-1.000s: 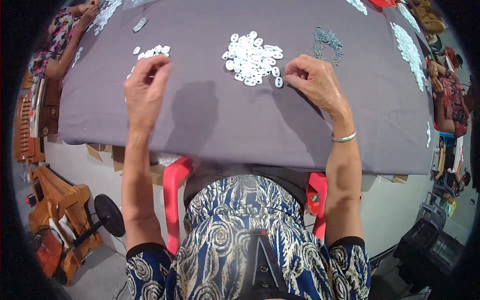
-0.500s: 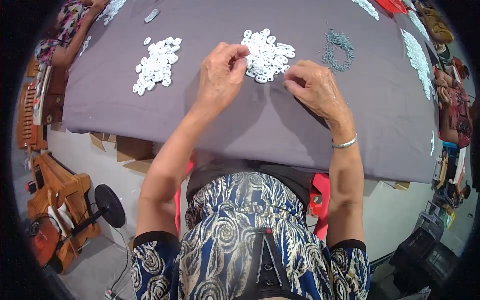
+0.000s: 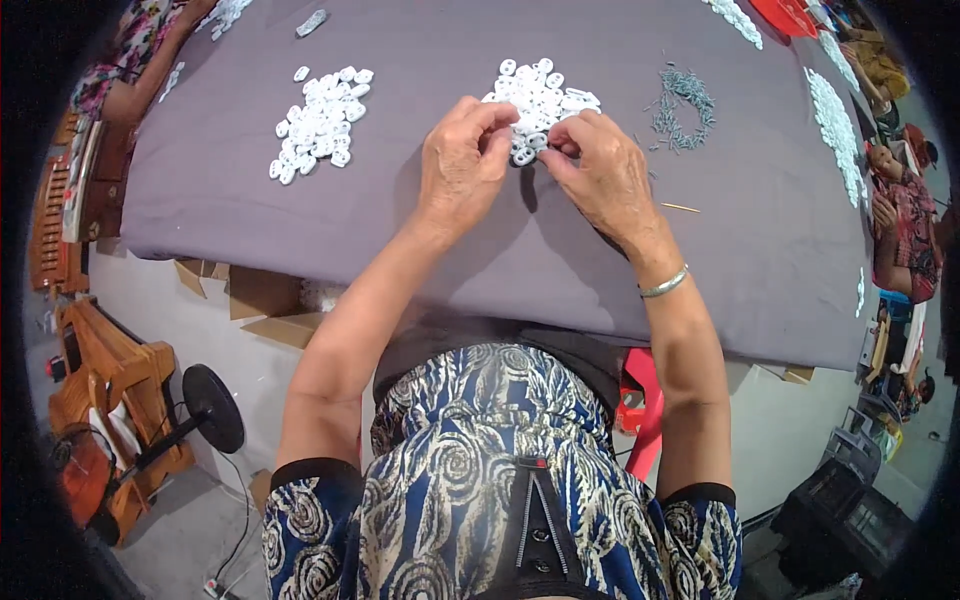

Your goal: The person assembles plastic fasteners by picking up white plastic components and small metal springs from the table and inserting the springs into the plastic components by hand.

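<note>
A broad tabletop covered in plain grey-mauve cloth (image 3: 430, 255) carries everything. The left hand (image 3: 462, 165) and right hand (image 3: 598, 165) face each other over its middle, at the near edge of a heap of small white oval pieces with dark holes (image 3: 540, 95). A second white heap (image 3: 320, 120) lies well to the left; a loose ring of thin grey screw-like bits (image 3: 683, 82) lies beyond the right hand, to its right. A slim yellowish stick (image 3: 680, 208) rests beside the right wrist.

Smallest, a two-holed white oval piece (image 3: 524, 157) sits between the hands, long axis roughly crosswise, just left of the right thumb tip, so the right hand is nearer. Both hands' fingers are curled, thumb and forefinger slightly parted; whether either pinches a piece, I cannot tell.
</note>
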`<action>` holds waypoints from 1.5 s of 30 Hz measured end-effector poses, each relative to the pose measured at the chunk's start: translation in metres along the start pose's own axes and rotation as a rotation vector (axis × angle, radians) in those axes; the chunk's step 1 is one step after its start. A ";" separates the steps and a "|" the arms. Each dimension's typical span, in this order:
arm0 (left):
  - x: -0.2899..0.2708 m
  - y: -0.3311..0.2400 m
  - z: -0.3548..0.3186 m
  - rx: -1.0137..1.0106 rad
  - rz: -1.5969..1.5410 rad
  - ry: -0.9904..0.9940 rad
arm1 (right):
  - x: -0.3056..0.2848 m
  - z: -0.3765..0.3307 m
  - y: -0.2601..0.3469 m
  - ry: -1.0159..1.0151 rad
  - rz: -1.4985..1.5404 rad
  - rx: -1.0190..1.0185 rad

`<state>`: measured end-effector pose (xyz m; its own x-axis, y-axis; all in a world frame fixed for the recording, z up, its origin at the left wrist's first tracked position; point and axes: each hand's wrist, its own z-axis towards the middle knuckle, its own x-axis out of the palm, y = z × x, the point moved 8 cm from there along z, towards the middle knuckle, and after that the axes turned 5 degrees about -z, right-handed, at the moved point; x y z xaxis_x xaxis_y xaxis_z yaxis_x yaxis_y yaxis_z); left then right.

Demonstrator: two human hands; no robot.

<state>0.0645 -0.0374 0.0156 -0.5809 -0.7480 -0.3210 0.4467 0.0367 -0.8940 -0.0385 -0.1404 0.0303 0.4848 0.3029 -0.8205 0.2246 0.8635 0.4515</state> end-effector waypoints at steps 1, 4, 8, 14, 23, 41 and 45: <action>0.001 0.001 0.000 0.000 -0.001 -0.002 | -0.002 0.000 -0.001 -0.028 0.000 0.015; 0.005 -0.004 -0.001 0.097 0.097 0.021 | 0.000 0.002 0.002 -0.070 -0.010 0.012; 0.008 -0.009 -0.002 0.121 0.190 0.049 | 0.006 0.003 0.001 -0.066 -0.035 -0.007; 0.009 -0.007 -0.002 0.110 0.172 0.089 | 0.003 0.001 0.000 -0.048 0.038 0.034; 0.013 -0.026 -0.004 0.323 0.123 0.125 | -0.011 -0.003 -0.013 -0.051 0.268 0.131; 0.014 -0.038 -0.009 0.377 -0.189 0.201 | 0.003 -0.011 -0.024 0.250 0.913 0.463; 0.012 -0.044 -0.012 0.468 -0.106 0.169 | 0.008 -0.015 -0.024 0.301 0.976 0.505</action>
<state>0.0299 -0.0399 0.0475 -0.7246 -0.6123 -0.3164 0.6133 -0.3634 -0.7013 -0.0522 -0.1527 0.0077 0.4323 0.8996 -0.0616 0.2104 -0.0342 0.9770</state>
